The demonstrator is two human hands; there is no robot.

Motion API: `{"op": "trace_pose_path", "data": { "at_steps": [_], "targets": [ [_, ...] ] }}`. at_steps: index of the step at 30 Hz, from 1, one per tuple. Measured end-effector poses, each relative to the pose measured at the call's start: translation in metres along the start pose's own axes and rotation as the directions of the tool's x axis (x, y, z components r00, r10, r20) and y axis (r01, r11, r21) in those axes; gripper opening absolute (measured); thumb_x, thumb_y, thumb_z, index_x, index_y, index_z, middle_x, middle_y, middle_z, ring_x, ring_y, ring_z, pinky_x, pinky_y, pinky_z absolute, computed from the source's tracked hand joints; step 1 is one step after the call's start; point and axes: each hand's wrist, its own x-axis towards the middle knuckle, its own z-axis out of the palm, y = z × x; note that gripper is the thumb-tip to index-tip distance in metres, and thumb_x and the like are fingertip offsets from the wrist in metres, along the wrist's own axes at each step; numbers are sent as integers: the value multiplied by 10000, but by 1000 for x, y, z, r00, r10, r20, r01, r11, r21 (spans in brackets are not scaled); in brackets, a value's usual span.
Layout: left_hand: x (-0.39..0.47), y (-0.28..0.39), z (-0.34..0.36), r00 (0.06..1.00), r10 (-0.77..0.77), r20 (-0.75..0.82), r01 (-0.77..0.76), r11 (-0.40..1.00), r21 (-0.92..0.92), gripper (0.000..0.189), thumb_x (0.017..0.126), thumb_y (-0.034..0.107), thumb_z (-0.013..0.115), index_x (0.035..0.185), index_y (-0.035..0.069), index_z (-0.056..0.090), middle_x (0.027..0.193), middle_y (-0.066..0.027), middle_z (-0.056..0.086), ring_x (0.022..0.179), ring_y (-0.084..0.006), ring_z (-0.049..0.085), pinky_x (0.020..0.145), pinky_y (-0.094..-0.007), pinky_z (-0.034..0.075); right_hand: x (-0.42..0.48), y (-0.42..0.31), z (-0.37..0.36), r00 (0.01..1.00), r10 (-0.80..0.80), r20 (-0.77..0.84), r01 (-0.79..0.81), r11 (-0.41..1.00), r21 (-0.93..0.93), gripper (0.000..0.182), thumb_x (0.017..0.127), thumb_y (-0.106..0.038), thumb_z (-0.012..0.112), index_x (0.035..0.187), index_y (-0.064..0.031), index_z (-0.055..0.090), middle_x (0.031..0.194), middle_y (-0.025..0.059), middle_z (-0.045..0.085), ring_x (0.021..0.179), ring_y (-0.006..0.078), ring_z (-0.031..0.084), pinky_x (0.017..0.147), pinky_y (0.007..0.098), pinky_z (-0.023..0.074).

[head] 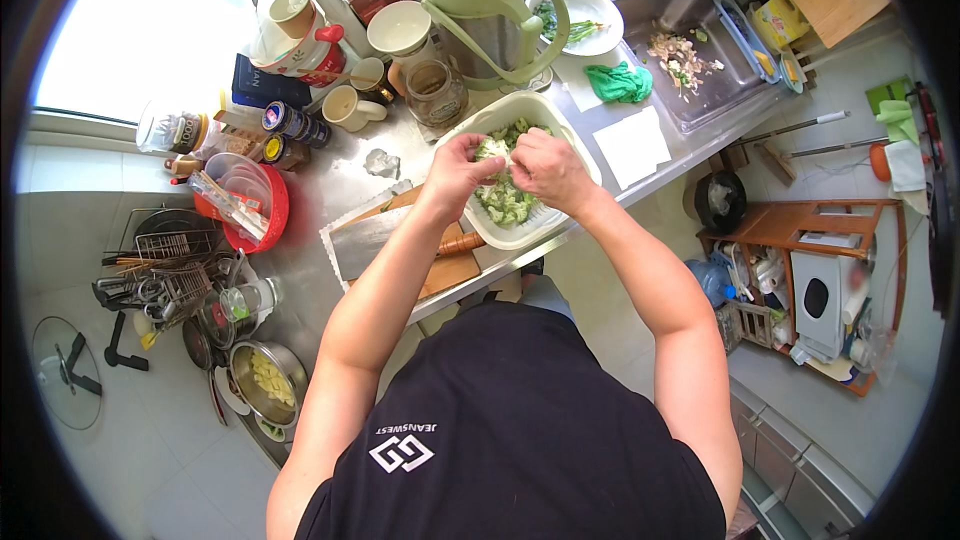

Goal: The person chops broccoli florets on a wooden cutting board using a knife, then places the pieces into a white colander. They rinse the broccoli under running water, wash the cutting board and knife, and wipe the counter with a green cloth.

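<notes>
My left hand (466,169) holds a pale cauliflower piece (493,150) between thumb and fingers, over a cream plastic basket (581,136). Close beside it, my right hand (551,171) has its fingers curled in at the same piece; whether it grips a part of it is hidden. Green-white florets (504,204) lie in the basket beneath both hands. To the left, a wooden cutting board (450,274) carries a cleaver with a broad metal blade (367,238) and a brown wooden handle (460,244). My left forearm passes over the blade.
A glass jar (436,99) and a green thermos jug (480,15) stand behind the basket. Right of it are white paper (632,146), a green cloth (619,82) and a sink (697,109) holding scraps. A red basket (279,210) and a steel bowl of cut pieces (244,371) are leftward.
</notes>
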Motion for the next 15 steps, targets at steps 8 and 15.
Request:
{"op": "trace_pose_path", "data": {
  "at_steps": [8,15],
  "targets": [
    [-1,5,-6,991,121,-60,-97,947,307,376,765,25,719,1124,32,607,834,-35,614,721,-76,542,650,-246,478,-22,10,6,936,338,98,-333,940,-71,119,771,-139,649,781,-21,648,799,150,648,807,327,624,711,418,495],
    [0,-1,12,854,520,-15,-364,619,696,394,740,108,747,1100,24,609,772,-41,585,669,-109,509,634,-254,462,13,-14,11,804,594,26,-588,787,188,197,773,-183,700,783,11,668,674,156,645,605,289,620,598,376,487]
  ]
}}
